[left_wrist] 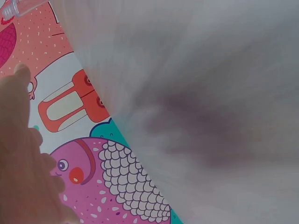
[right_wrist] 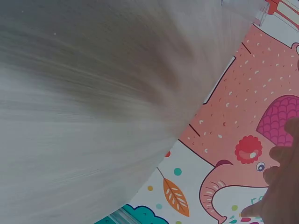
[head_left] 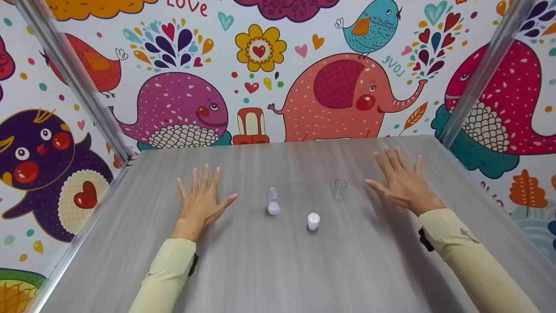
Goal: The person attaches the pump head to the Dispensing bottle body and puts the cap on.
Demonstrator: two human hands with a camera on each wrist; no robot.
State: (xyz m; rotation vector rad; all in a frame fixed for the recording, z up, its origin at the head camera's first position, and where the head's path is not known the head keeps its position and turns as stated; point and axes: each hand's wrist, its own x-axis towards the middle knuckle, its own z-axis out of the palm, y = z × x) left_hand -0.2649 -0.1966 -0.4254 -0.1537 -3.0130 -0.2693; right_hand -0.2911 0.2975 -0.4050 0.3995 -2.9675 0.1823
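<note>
My left hand [head_left: 199, 204] is spread flat, palm down, at the left of the table, with nothing in it. To its right stands a small translucent bottle-like container [head_left: 273, 201] with a white rounded end towards me. My right hand [head_left: 402, 184] is likewise spread, fingers straight, over the table's right side. A clear drinking-glass-shaped vessel [head_left: 340, 189] is just left of its thumb, apart from it. Between the two hands and closer to me is a small white cup-like piece [head_left: 313, 221]. In the left wrist view, part of a clear container [left_wrist: 21, 8] shows at the top corner.
The grey wood-grain table [head_left: 260, 269] meets a printed cartoon wall [head_left: 260, 91] at its far edge. Metal posts [head_left: 74, 78] rise at both back corners, and a metal strip [head_left: 82, 234] runs along the left edge.
</note>
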